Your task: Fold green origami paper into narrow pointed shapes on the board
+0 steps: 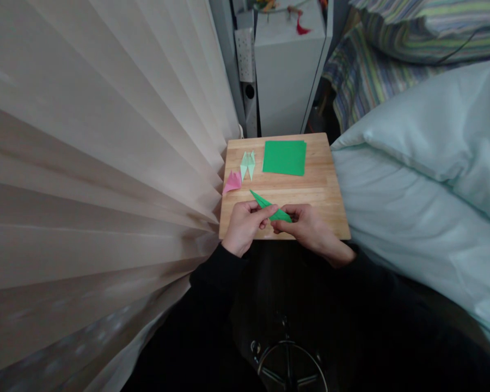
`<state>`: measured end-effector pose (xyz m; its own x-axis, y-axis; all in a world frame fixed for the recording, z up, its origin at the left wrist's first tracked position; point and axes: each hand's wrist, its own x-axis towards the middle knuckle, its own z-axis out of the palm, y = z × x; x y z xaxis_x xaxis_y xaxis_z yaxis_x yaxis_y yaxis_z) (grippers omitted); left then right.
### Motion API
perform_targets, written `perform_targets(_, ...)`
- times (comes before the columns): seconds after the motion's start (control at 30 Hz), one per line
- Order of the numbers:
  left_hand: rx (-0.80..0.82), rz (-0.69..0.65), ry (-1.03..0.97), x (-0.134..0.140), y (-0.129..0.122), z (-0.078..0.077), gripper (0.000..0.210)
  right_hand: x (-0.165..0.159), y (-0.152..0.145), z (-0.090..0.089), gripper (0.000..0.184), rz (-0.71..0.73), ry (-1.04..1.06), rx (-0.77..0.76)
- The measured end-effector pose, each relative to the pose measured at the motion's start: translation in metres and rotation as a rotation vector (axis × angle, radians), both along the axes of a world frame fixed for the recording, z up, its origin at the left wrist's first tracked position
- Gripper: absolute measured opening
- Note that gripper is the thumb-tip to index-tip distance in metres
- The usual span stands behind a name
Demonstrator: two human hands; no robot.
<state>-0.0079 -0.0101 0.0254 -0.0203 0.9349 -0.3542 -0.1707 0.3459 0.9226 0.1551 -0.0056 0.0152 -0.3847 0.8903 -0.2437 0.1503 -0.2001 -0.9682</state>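
A piece of folded green origami paper (265,203), long and pointed at its far left end, is held between both hands above the front of a small wooden table (318,185). My left hand (245,223) pinches it near the middle, thumb on top. At its near right end, my right hand (306,223) grips the paper between thumb and fingers. Just beyond my left hand lie a pink folded paper piece (232,182) and a pale green folded piece with two points (244,163). A stack of flat green paper (285,157) rests farther back.
A pleated curtain (147,136) hangs close along the table's left side. On the right, a bed with a pale blue quilt (424,179) presses near the table edge. A white cabinet (288,81) stands behind. Below is a round metal chair base (288,343).
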Motion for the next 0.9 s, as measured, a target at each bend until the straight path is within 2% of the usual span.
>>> perform_targets(0.23,0.082,0.104,-0.049,-0.0022,0.0030,-0.0027,0.034,0.0011,0.0026,0.0011,0.021,0.010,0.075,-0.031)
perform_targets(0.4,0.066,0.011,-0.051,-0.0039,0.0025,-0.0002,0.035,0.0038,0.0053,0.0057,0.034,-0.061,0.211,-0.098)
perform_targets(0.5,0.041,-0.006,-0.063,-0.0034,0.0014,0.0017,0.034,0.0042,0.0064,0.0045,0.035,-0.079,0.200,-0.048)
perform_targets(0.73,0.082,0.131,-0.081,-0.0067,0.0049,0.0060,0.033,0.0024,0.0048,-0.0004,0.039,-0.113,0.190,-0.050)
perform_targets(0.9,0.087,0.063,-0.061,-0.0056,0.0042,0.0055,0.029,0.0011,0.0033,0.0047,0.040,-0.097,0.154,-0.050)
